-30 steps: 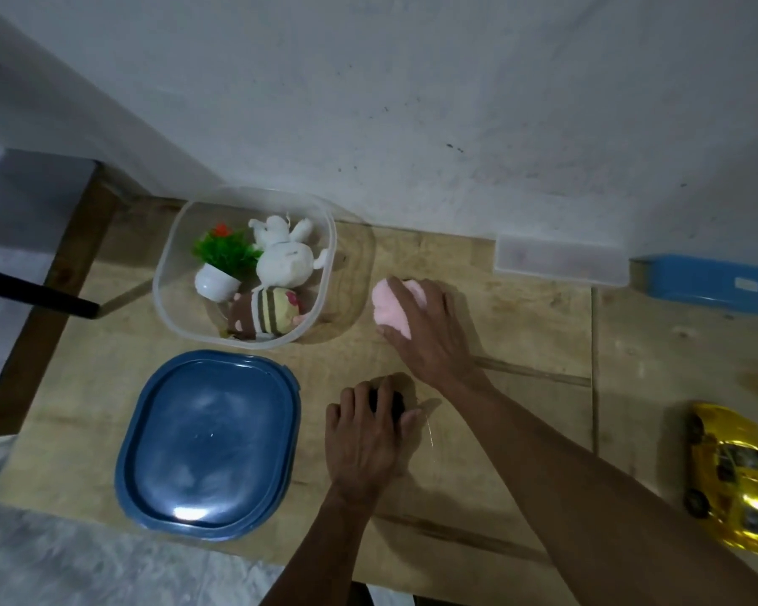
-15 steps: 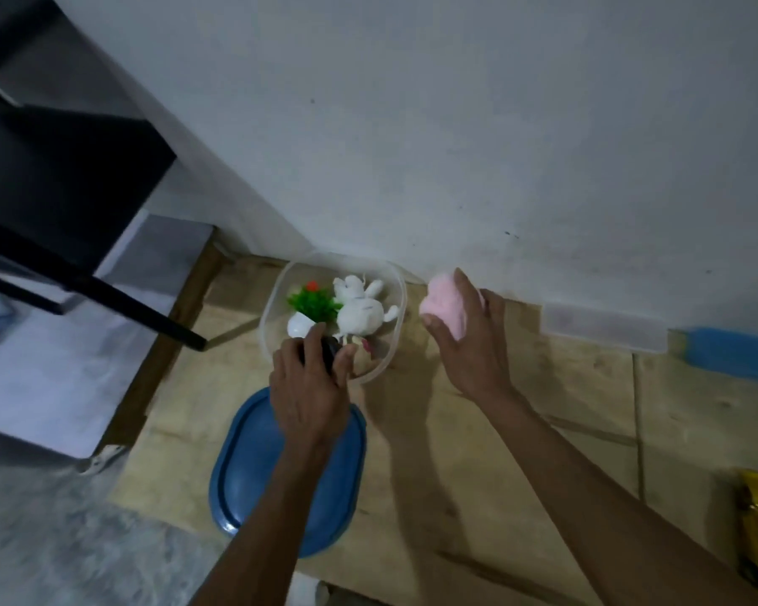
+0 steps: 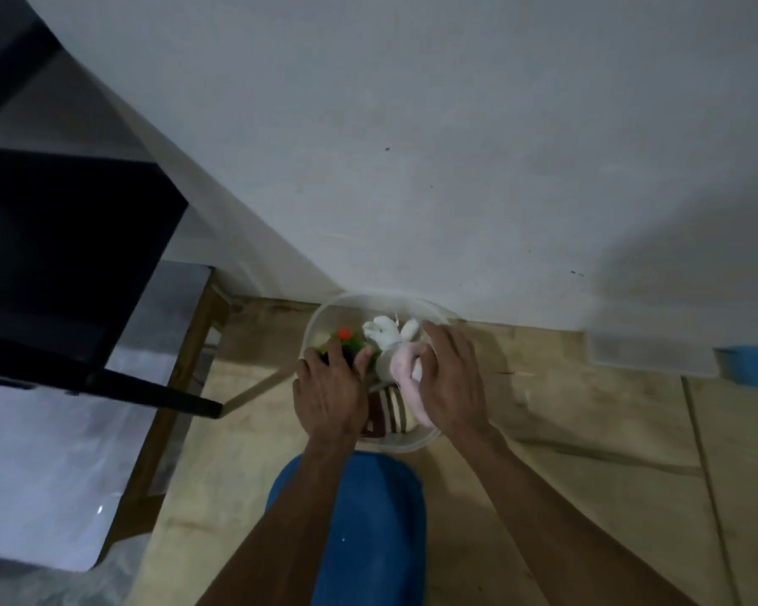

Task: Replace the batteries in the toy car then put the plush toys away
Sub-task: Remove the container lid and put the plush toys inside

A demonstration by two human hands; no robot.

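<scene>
A clear plastic container (image 3: 425, 440) stands on the wooden table by the wall. Inside lie a white plush (image 3: 384, 333), a brown striped plush (image 3: 392, 413) and a small green plant with a red top (image 3: 346, 338). My right hand (image 3: 449, 378) is over the container's right side, closed around a pink plush (image 3: 405, 378). My left hand (image 3: 331, 395) is over the left side, its fingers curled on a small dark toy (image 3: 346, 354) that is mostly hidden. The toy car is out of view.
The container's blue lid (image 3: 377, 531) lies on the table (image 3: 565, 413) just in front of it, under my left forearm. A pale flat box (image 3: 650, 354) and a blue box (image 3: 753, 365) sit along the wall at right. A black chair (image 3: 62, 264) stands to the left.
Both hands have moved from the table to over the container, carrying the pink plush and the dark toy. The view has swung left, so the yellow car has left the frame.
</scene>
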